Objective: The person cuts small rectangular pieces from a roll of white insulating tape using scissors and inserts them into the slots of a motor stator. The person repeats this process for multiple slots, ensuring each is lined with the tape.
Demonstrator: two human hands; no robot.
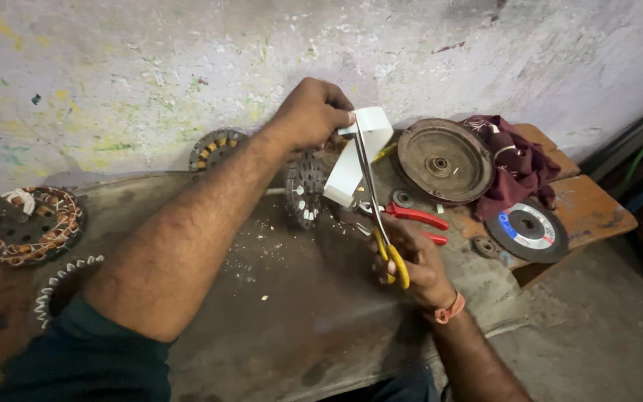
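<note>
The left hand [308,113] pinched a stiff, folded white sheet [359,156] above the gritty bench [277,313]. The right hand [411,257] gripped yellow-handled scissors [377,208], slim steel blades biting into the sheet beside a slotted round stator [305,190].

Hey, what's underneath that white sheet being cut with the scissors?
Below the white sheet sits a round slotted stator core with white strips in its slots. Its right part is covered by the sheet, as is the bench there. The red-handled pliers lie beside the sheet.
</note>
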